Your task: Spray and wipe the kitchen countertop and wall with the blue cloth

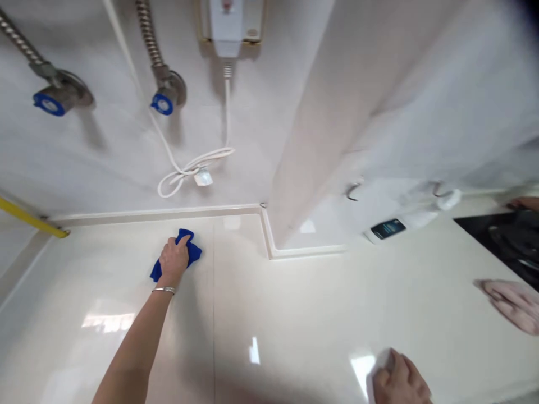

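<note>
My left hand presses a dark blue cloth onto the glossy white countertop, close to the back wall. Its fingers are closed over the cloth, whose edges stick out on both sides. A silver bracelet circles that wrist. At the bottom edge, my right hand rests at the counter with curled fingers. Its palm side is hidden, so whatever it may hold does not show.
A white bottle with a dark label lies by the wall. Further right are a pinkish cloth and a black stove. Two blue-capped valves, a looped white cord and a yellow pipe line the walls.
</note>
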`<state>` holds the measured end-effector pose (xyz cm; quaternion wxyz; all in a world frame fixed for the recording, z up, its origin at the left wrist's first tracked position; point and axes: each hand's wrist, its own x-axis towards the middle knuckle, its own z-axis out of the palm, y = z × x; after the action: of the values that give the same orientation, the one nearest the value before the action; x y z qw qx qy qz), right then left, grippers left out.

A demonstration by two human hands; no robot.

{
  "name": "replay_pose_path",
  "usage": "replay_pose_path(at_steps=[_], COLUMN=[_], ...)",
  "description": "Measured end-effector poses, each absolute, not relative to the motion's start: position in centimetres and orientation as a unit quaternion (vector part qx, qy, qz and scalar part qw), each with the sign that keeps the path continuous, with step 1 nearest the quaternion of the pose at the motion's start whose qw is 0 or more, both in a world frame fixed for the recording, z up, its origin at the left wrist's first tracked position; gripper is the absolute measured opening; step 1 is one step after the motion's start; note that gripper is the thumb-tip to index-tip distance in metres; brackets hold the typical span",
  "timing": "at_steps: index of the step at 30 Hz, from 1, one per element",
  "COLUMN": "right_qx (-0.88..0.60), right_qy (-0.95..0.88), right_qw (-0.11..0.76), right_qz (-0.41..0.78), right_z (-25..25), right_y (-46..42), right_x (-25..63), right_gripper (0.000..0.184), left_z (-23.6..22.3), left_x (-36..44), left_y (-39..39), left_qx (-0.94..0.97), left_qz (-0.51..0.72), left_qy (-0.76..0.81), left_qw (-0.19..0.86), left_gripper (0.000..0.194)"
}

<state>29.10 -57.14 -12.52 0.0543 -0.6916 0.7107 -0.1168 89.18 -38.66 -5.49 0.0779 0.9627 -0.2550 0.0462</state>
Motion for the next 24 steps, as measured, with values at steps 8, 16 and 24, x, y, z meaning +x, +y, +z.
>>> replay_pose_path(at_steps=[8, 16, 24], right_qx=[-0.722, -0.754, -0.778], right_qy=[0.678, 0.638, 0.606], right_qw=[0.031, -0.007, -0.013], right_qz=[-0.134, -0.156, -0.164], right_z=[-11.5, -12.4, -11.9], right_y=[-56.6, -56.8, -56.7], right_x=[30.2, 29.9, 30.0], right_gripper=[0.055, 0.052, 0.049], left_z=[-6.0, -7.0, -8.0], left_x=[78.4, 65.1, 53.6], left_y=[-39.7, -38.4, -40.4], left_qx=[0.924, 0.877, 0.815], left_qz=[0.033, 0.039, 0.042], left_qy=[-0.375, -0.474, -0.567], left_qw=[0.069, 0.071, 0.112], left_gripper=[0.047, 0.048, 0.053])
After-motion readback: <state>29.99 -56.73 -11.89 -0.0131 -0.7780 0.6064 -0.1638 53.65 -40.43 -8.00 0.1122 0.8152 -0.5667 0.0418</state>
